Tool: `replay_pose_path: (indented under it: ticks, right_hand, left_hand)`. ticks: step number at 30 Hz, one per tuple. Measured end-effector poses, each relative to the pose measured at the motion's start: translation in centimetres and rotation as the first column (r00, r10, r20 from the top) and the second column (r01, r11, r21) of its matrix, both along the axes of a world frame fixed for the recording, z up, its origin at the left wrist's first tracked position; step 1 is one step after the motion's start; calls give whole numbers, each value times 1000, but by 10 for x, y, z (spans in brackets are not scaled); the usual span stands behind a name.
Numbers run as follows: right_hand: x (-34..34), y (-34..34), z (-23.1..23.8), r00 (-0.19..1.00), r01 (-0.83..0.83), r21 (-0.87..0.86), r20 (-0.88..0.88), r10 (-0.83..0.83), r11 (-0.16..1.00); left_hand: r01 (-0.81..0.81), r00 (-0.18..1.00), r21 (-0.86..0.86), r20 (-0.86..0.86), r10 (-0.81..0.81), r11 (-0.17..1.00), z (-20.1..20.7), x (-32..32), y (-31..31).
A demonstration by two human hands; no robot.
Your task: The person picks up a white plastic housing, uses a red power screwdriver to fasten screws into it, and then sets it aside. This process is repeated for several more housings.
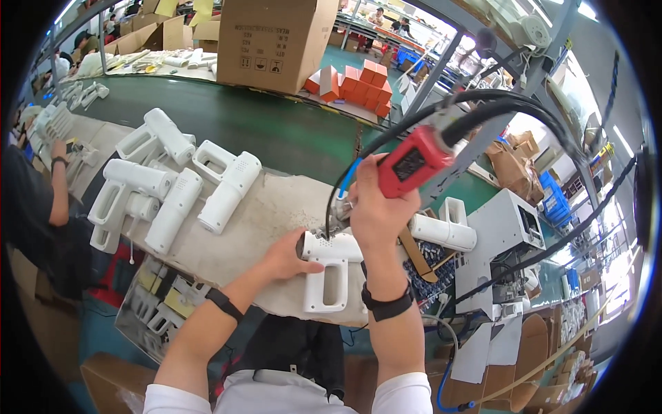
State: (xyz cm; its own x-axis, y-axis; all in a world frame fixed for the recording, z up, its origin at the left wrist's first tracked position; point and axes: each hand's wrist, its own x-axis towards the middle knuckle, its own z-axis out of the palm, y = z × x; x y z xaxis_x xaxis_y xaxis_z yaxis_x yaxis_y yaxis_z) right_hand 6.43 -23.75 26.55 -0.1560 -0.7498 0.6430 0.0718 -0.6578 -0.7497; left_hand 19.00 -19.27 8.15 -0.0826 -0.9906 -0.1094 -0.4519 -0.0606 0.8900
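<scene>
My right hand (376,207) grips a red electric screwdriver (414,160) that hangs from black cables, with its tip pointing down onto a white plastic gun-shaped housing (329,265). My left hand (288,255) holds the rear end of that housing flat on the worn grey work surface (269,207). A black band is on each of my wrists.
Several more white housings (172,183) lie to the left on the work surface, one (445,231) to the right. A green conveyor belt (276,127) runs behind, with a big cardboard box (276,41) and orange boxes (362,83). A white machine (503,234) stands at right. Another person (34,200) works at left.
</scene>
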Motion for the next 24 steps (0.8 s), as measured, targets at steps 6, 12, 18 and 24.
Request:
replay_pose_path:
  ticks: [6,12,18,24]
  right_hand:
    - [19,-21,-24,998,-53,115,34,49,992]
    - [29,-27,-33,997,-62,202,45,54,977]
    - [35,-29,-51,996,-39,186,-74,54,982]
    - [16,8,-3,998,-52,40,20,51,998]
  left_hand:
    - [-40,999,48,-26,41,998,17,2,3]
    - [-63,997,-16,-52,62,998,10,1,3]
    - [-79,997,89,28,77,993,13,-2,5]
    - [-120,993,188,16,120,975,30,-4,7]
